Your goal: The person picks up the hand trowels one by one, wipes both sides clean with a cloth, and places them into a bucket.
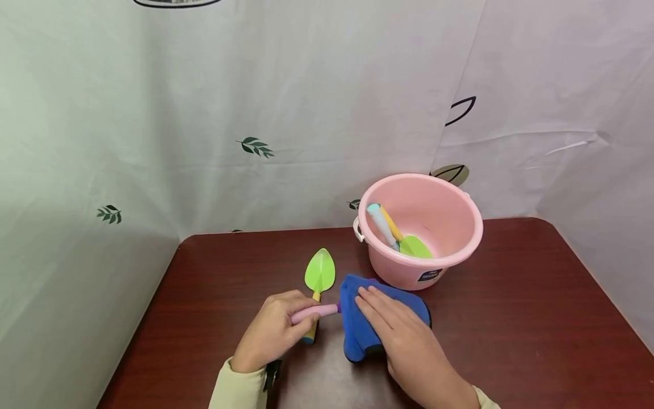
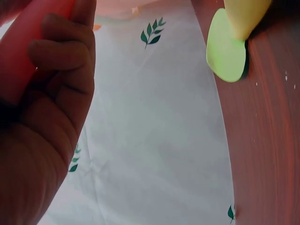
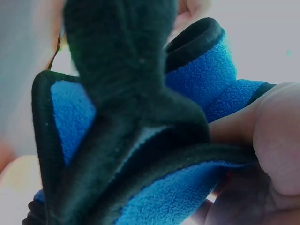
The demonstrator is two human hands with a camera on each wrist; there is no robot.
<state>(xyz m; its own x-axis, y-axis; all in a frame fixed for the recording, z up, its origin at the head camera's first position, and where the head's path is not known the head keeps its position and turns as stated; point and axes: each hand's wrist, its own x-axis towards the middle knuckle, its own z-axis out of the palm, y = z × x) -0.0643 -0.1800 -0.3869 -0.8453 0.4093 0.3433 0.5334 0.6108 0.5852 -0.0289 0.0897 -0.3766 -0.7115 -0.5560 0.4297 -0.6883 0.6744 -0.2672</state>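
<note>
My left hand [image 1: 273, 329] grips the pink handle [image 1: 319, 312] of a hand tool with a purple neck, held above the table. A blue cloth with black edging [image 1: 357, 324] covers the tool's head, so its kind is hidden. On that cloth lies my right hand [image 1: 409, 343], fingers stretched over the top. The right wrist view shows folds of the cloth [image 3: 201, 89] between the thumb and fingers of that hand. Beneath the pink handle, a small garden trowel with a green blade [image 1: 320, 271] and a yellow handle rests on the table.
A pink bucket [image 1: 467, 238] stands behind the cloth, toward the right. Inside it lean a green trowel [image 1: 415, 246] with a yellow handle and a tool with a whitish-blue handle [image 1: 382, 224]. The dark red table [image 1: 521, 307] meets a pale patterned curtain [image 1: 306, 113] at the back.
</note>
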